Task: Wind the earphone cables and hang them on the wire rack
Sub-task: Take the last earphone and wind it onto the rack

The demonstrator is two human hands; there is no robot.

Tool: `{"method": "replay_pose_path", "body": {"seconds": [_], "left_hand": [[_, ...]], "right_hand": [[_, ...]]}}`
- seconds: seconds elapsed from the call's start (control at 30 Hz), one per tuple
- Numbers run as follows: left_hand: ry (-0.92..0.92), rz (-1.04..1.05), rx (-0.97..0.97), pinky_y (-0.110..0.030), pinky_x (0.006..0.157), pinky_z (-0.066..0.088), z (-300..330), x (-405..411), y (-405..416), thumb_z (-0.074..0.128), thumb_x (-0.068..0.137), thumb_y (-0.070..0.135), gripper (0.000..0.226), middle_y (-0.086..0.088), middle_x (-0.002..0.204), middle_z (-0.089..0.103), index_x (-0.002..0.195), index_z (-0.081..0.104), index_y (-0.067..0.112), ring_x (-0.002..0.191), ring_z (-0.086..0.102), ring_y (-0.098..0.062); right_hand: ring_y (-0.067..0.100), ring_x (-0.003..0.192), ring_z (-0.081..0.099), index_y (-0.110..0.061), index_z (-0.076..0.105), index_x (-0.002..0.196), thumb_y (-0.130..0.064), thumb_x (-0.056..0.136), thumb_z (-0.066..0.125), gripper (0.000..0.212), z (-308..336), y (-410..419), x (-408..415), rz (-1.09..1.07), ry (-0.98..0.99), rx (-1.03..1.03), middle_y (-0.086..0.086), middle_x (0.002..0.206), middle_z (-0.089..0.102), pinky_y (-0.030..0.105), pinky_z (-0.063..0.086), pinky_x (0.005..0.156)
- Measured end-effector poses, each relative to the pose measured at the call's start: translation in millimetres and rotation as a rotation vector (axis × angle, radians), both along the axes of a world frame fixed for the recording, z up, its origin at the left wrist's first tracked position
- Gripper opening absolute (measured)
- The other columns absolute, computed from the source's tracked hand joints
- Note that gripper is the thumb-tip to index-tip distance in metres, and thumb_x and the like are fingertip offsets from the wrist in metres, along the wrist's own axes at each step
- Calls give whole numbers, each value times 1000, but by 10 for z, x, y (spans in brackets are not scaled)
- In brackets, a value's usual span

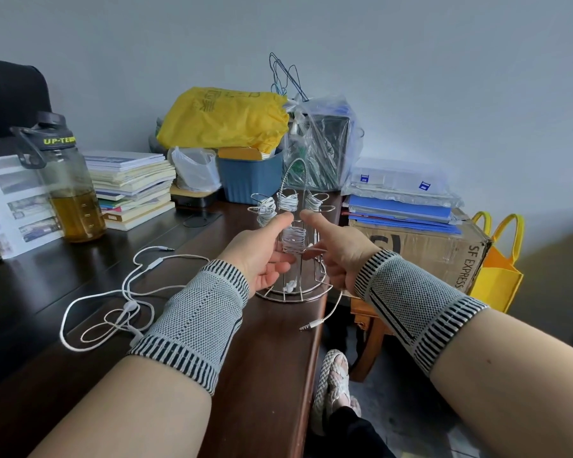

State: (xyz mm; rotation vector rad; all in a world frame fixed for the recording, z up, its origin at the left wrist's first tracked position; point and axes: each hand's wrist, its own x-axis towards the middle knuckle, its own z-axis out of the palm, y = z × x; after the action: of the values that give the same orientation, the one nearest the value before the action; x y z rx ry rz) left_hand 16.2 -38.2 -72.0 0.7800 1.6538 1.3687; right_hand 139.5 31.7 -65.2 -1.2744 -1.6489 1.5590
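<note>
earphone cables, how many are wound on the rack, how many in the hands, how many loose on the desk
Wound and hanging on the wire rack: 3
Coil held between the left hand and right hand: 1
Loose on the desk: 1
Total: 5

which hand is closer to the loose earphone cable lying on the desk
Left. The left hand is at the wire rack, with its wrist right beside the loose earphone cable. The right hand is on the rack's far side from it, toward the desk edge.
</note>
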Motion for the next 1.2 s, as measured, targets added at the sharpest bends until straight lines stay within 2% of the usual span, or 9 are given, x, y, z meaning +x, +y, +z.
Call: {"method": "replay_pose_path", "body": {"seconds": [0.07, 0.23, 0.37, 0.63, 0.83, 0.93, 1.03, 1.1, 1.2], "left_hand": [[-4, 22, 24, -17, 45, 41, 1, -5, 26, 63, 81, 63, 61, -9, 95, 75, 108, 66, 8, 56, 56, -8], [-13, 75, 94, -17, 41, 39, 4, -21, 69, 71, 82, 52, 52, -12, 105, 73, 109, 67, 8, 52, 53, -5], [-26, 75, 116, -17, 45, 40, 29, -25, 61, 72, 84, 44, 39, -5, 88, 73, 104, 69, 11, 53, 53, -5], [-73, 65, 126, -14, 47, 39, 70, -6, 24, 72, 86, 35, 24, -2, 82, 71, 98, 69, 14, 53, 52, -3], [-49, 82, 129, -18, 51, 41, 63, -7, -2, 68, 88, 39, 30, -5, 85, 74, 99, 69, 11, 57, 54, -6], [-68, 80, 123, -19, 51, 41, 78, -9, -1, 51, 94, 34, 31, -7, 85, 74, 99, 65, 6, 62, 55, -9], [-9, 90, 128, -18, 51, 43, 68, -16, 0, 52, 92, 15, 14, -6, 79, 74, 94, 63, 7, 62, 57, -9], [44, 91, 134, -18, 51, 44, 45, -24, -1, 56, 89, 7, 7, -5, 76, 74, 90, 63, 8, 60, 58, -7], [108, 89, 144, -20, 55, 46, 4, -29, 8, 61, 90, 7, 9, -3, 76, 74, 84, 65, 12, 63, 59, -7]], "right_hand": [[10, 37, 18, 2, 66, 92, -67, 76, 62, 71, -15, 12, -13, -15, 38, -9, -4, 47, 24, 20, 17, 42], [11, 35, 21, 5, 62, 106, -58, 76, 69, 70, -26, 86, -41, -55, 102, 18, -2, 48, 27, 19, 21, 40], [11, 34, 22, 5, 64, 102, -54, 76, 73, 65, -33, 120, -41, -64, 130, 41, -2, 46, 29, 20, 23, 37], [12, 30, 24, 7, 63, 103, -50, 75, 76, 64, -39, 146, -46, -75, 156, 97, -2, 37, 30, 24, 24, 40], [10, 32, 25, -2, 70, 84, -56, 76, 68, 54, -117, 117, -30, -73, 147, 124, -4, 41, 30, 22, 24, 38], [11, 36, 20, -5, 69, 74, -33, 83, 63, 31, -175, 79, 15, -50, 212, 107, -2, 49, 26, 19, 21, 38], [11, 40, 19, -3, 65, 78, -8, 81, 62, 6, -129, 67, 141, -27, 239, 113, -3, 48, 28, 20, 19, 38], [11, 42, 20, -1, 64, 82, -3, 83, 62, 3, -74, 80, 235, -2, 254, 106, -4, 47, 29, 21, 19, 39], [11, 42, 17, 0, 64, 79, -2, 84, 61, 7, 1, 113, 328, 19, 290, 116, -2, 48, 25, 20, 14, 42]]}}
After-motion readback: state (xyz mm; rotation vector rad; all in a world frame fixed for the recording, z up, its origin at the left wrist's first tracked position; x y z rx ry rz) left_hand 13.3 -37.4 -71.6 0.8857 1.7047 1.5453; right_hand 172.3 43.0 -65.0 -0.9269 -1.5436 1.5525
